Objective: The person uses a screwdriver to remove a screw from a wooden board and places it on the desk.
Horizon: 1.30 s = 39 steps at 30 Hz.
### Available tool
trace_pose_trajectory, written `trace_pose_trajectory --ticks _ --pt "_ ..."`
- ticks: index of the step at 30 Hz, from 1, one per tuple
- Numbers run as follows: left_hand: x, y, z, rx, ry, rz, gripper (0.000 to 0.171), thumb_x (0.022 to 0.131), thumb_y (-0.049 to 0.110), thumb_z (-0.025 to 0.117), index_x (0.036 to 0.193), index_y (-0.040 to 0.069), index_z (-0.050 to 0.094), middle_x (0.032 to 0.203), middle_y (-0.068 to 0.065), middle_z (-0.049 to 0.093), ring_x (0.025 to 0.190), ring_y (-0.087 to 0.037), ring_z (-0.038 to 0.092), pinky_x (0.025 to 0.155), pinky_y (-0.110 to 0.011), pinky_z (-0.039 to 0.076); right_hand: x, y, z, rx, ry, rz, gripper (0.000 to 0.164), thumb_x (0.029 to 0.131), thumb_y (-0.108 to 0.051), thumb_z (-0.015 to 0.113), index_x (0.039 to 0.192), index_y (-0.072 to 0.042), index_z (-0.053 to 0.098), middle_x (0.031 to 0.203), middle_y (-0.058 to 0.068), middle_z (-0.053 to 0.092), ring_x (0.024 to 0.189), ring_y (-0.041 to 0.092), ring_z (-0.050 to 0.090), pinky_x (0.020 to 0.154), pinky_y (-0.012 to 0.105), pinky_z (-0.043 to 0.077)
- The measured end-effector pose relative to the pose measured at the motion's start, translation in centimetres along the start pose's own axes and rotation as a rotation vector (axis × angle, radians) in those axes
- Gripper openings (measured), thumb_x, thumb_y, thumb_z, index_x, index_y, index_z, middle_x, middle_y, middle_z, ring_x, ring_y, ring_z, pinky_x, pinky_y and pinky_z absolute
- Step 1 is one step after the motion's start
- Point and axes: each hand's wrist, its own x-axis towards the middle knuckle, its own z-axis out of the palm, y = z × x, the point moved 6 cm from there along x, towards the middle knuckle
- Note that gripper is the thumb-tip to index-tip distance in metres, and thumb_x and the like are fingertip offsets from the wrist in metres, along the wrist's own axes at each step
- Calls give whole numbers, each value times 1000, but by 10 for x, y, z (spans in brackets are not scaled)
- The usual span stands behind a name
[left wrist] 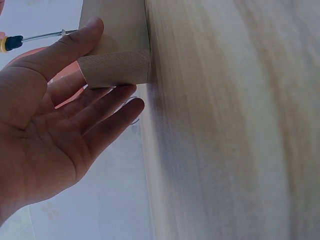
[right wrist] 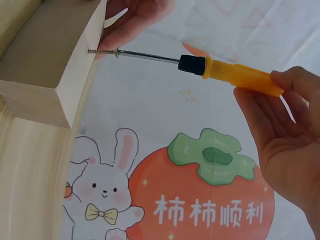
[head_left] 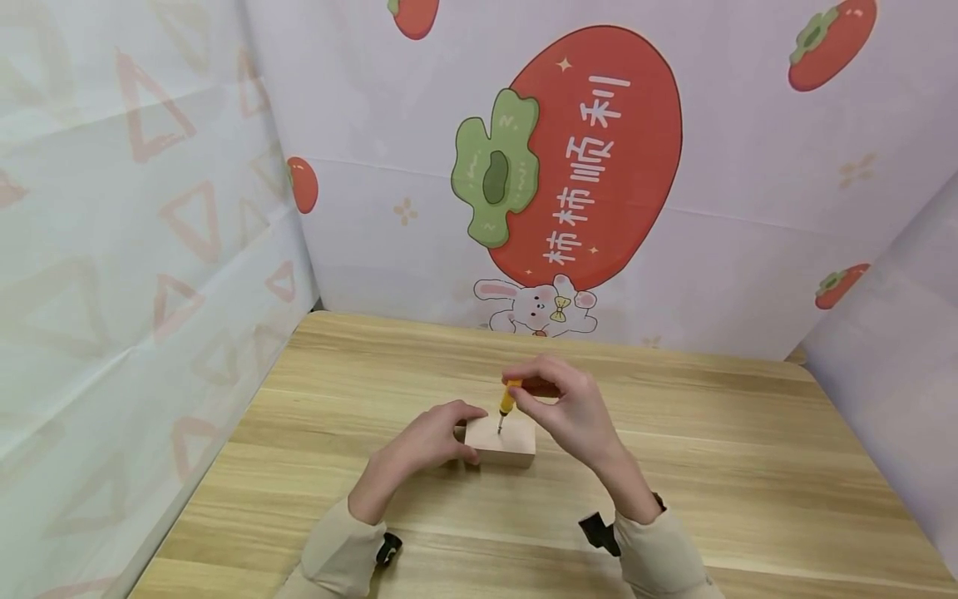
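Observation:
A pale wooden block (head_left: 501, 441) lies on the table, gripped at its left end by my left hand (head_left: 430, 437), thumb on the near side and fingers at the far side. Out of its top face stands a screw (right wrist: 102, 51), its threads still partly showing. The shaft tip of a yellow screwdriver (right wrist: 235, 75) with a black collar sits on the screw's head. My right hand (head_left: 565, 403) pinches the end of the handle between thumb and fingers. In the left wrist view, the screwdriver's shaft (left wrist: 45, 36) appears behind the left thumb.
The wood-grain table (head_left: 711, 466) stretches around the block on all sides. Behind it hangs a white backdrop (head_left: 374, 241) printed with persimmons and a rabbit, and a patterned sheet (head_left: 97, 274) hangs at the left. Dark straps (head_left: 601, 532) sit at the wrists.

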Motion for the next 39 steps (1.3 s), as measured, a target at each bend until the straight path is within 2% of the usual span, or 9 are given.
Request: trace_pose_trajectory --ticks 4,11,14,17,22,25,28,35,39 --pt "0 1 0 -1 1 -2 60 78 18 85 132 10 63 124 -6 66 118 -24 61 100 -45 49 0 2 0 17 -32 22 23 86 2 73 107 -8 75 103 4 74 90 14 72 80 25 59" --pt "-1 1 1 -2 -1 -2 60 78 19 85 133 9 63 126 -8 65 119 -26 61 101 -46 49 -2 4 3 -54 72 -11 25 81 -3 80 105 -9 74 99 4 66 85 14 66 71 30 61" --pt "-1 0 1 -3 1 0 61 78 19 85 133 9 62 127 -8 65 119 -26 61 101 -46 49 -3 5 4 -85 88 -14 24 81 -4 80 104 -11 74 95 1 66 82 11 64 69 30 61" --pt "-1 0 1 0 4 3 60 78 19 85 133 9 62 126 -7 66 119 -26 61 101 -45 49 -2 4 4 -63 55 -40 24 82 -2 79 104 -10 75 94 2 69 82 12 67 71 29 61" --pt "0 0 1 -1 4 6 60 78 18 85 133 10 63 126 -6 66 118 -24 62 100 -44 50 -1 -1 4 18 -66 -99 23 82 2 78 102 -9 76 95 6 74 85 15 71 76 27 60" --pt "0 -1 0 -5 4 7 60 77 17 85 132 10 63 124 -6 66 117 -24 62 99 -44 50 -1 -1 4 33 -98 -97 25 82 4 76 102 -10 76 97 6 75 86 15 72 77 28 60" --pt "0 0 0 -7 6 2 60 77 17 85 132 10 63 124 -6 66 118 -24 62 99 -44 50 -1 1 4 16 -63 -82 27 81 6 77 104 -7 76 99 8 75 85 15 73 77 27 60" --pt "0 -1 1 -4 5 -7 60 78 18 85 133 10 63 126 -7 65 120 -26 61 102 -45 49 -4 0 3 -59 92 -62 24 80 -3 80 104 -6 77 94 6 70 82 15 72 74 21 59" --pt "-1 1 0 -2 4 -4 61 77 17 85 133 9 63 125 -7 66 119 -26 61 102 -45 49 -3 -4 2 -61 80 -61 25 81 2 78 104 -7 77 93 5 71 82 15 71 76 20 58"
